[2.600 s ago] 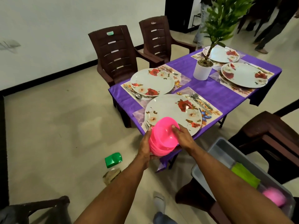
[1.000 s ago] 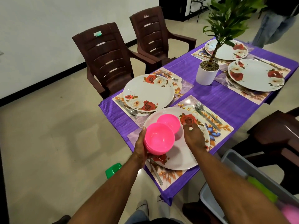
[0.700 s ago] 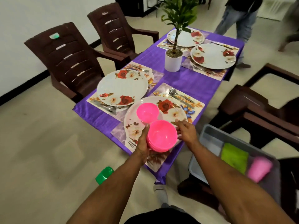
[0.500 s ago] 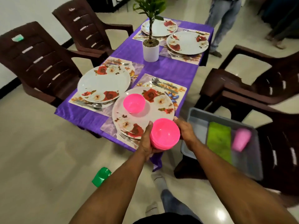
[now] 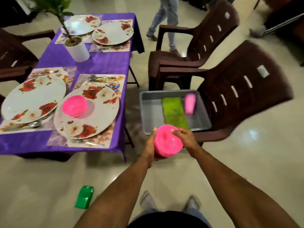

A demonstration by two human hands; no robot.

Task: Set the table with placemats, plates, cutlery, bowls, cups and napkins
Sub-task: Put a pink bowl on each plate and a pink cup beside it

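Pink plastic fills the middle of the head view: a stack of pink bowls point(image 5: 168, 141) is carried above the floor, off the near right corner of the worktop point(image 5: 102, 63) and just in front of a grey tub point(image 5: 148, 111). The left hand point(image 5: 150, 146) grips the stack from its left side and underneath, thumb up against the rim. The right hand point(image 5: 185, 138) holds the right side, its fingertips curled over the top bowl's edge.

The worktop wears a purple cloth and carries four floral placemats, each with a floral plate. On the nearest plate point(image 5: 92, 122) sits a single pink bowl point(image 5: 74, 105), left of the plate's centre. Cutlery point(image 5: 100, 78) lies along the far edge of that setting. Another plate point(image 5: 32, 97) lies just to its left, and two more stand at the far end past a white plant pot point(image 5: 79, 51).

The grey tub rests on the seat of a brown chair point(image 5: 243, 89) and holds a folded green cloth point(image 5: 175, 112) with a pink cup point(image 5: 190, 103) lying beside it. A green object point(image 5: 84, 197) lies on the floor near the person's feet; the picture is blurred.
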